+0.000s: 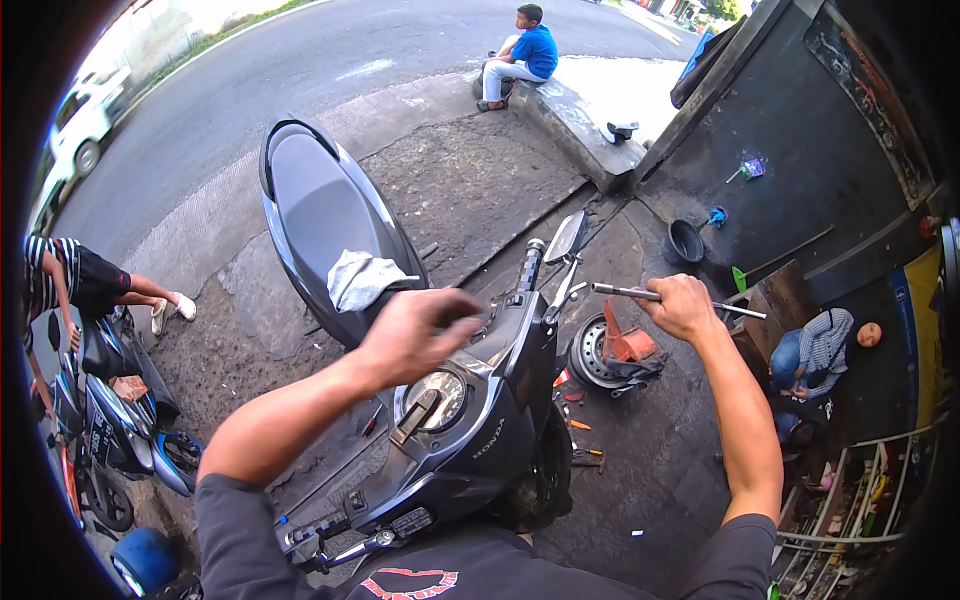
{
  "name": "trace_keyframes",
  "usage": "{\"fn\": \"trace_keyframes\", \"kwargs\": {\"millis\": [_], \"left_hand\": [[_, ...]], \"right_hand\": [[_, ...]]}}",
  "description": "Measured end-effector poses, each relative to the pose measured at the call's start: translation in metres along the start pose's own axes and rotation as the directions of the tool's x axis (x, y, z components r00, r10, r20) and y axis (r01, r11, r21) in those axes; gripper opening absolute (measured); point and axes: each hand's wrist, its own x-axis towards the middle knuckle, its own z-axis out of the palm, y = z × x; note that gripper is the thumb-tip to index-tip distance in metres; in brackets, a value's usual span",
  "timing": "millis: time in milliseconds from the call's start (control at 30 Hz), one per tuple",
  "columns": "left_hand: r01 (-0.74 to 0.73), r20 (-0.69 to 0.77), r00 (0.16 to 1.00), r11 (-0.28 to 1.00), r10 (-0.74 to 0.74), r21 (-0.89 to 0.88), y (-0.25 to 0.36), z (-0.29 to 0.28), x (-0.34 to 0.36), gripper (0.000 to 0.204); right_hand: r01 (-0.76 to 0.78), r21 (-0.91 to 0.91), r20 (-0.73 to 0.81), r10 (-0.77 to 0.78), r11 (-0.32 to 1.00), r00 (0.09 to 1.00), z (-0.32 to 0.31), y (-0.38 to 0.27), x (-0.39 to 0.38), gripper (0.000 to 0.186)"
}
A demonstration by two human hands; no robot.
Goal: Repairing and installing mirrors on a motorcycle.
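Observation:
A dark grey motor scooter (500, 400) stands in front of me, its speedometer (452, 392) facing up. Over the dash hovers my left hand (425, 335), slightly blurred, its fingers loosely bent and apart, with nothing seen in them. My right hand (685, 307) is raised to the right of the handlebar grip (527, 270). It is closed round a metal socket wrench (625, 292), whose thicker end points left and whose thin rod sticks out to the right. On the dash lies a flat metal piece (415, 418). A pale rag (362, 280) rests at the seat's near end (320, 200).
Right of the scooter lies a small wheel (592, 352) with an orange-red part on it; a hammer (588, 458) is nearby. A black bucket (685, 243) stands farther off. People sit at the roadside (530, 55) and at right (815, 350); another stands beside a motorcycle (120, 400).

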Motion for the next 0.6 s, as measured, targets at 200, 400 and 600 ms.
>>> {"fn": "trace_keyframes", "kwargs": {"millis": [200,400,600], "left_hand": [[-0.080,-0.047,0.996,0.997,0.080,-0.005,0.018,0.068,0.067,0.034],[-0.088,-0.116,0.990,0.995,0.082,-0.048,0.006,0.088,0.084,0.024],[-0.071,-0.081,0.995,0.990,0.061,-0.122,0.002,0.081,0.087,0.019]], "right_hand": [[0.016,-0.007,0.034,-0.016,1.000,0.999,0.002,-0.005,0.008,0.041],[0.025,-0.026,0.038,-0.024,0.999,0.999,-0.003,-0.005,0.014,0.042],[0.101,-0.048,0.025,-0.100,0.994,0.995,0.000,-0.006,0.028,0.045]]}}
